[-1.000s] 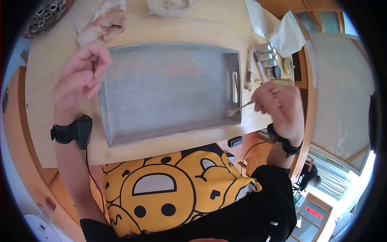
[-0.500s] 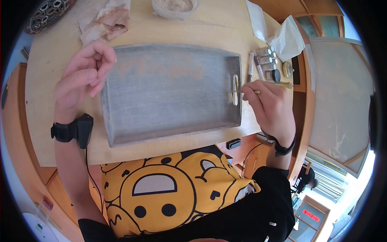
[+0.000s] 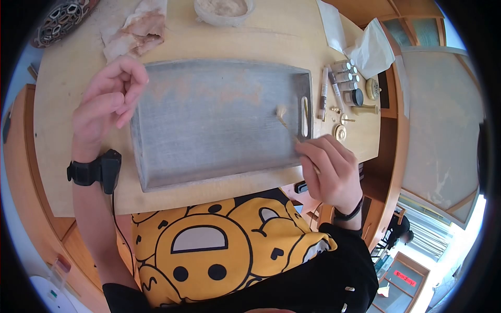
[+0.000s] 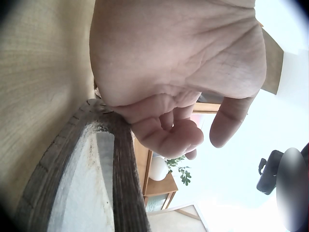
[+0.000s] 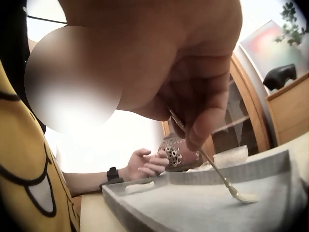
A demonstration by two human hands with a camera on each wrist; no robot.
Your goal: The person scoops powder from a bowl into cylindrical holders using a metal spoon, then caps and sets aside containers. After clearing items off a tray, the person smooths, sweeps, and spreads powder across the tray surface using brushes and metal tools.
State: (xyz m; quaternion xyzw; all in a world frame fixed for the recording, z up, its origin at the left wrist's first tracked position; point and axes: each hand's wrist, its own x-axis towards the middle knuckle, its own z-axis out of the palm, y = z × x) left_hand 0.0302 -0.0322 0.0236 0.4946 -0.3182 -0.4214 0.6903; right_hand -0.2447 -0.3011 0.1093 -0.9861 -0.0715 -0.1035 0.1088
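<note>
A shallow grey wooden tray (image 3: pixel 209 135) with cut-out handles lies on the table, with faint brownish patches along its far part. My right hand (image 3: pixel 331 169) is at the tray's near right corner and pinches a thin paintbrush (image 5: pixel 216 167) by its handle. The pale bristles (image 5: pixel 248 197) are down at the tray floor, left of the right handle slot in the head view. At the tray's left end, my left hand (image 3: pixel 109 101) has loosely curled fingers and holds nothing. In the left wrist view, its edge lies right at the tray's rim (image 4: pixel 126 159).
Beyond the tray are a stained cloth (image 3: pixel 141 31) and a bowl of pale powder (image 3: pixel 223 9). Several small jars (image 3: pixel 344 75), a black-lidded jar (image 3: pixel 354 97), pens (image 3: pixel 324 93) and brass-coloured pieces (image 3: pixel 340 132) stand to the right. A patterned pierced vessel (image 3: pixel 60 22) is far left.
My right hand has come nearer to me and left, from beside the right handle to the near right corner. The brush's bristles have shifted left and away into the tray. My left hand barely moves.
</note>
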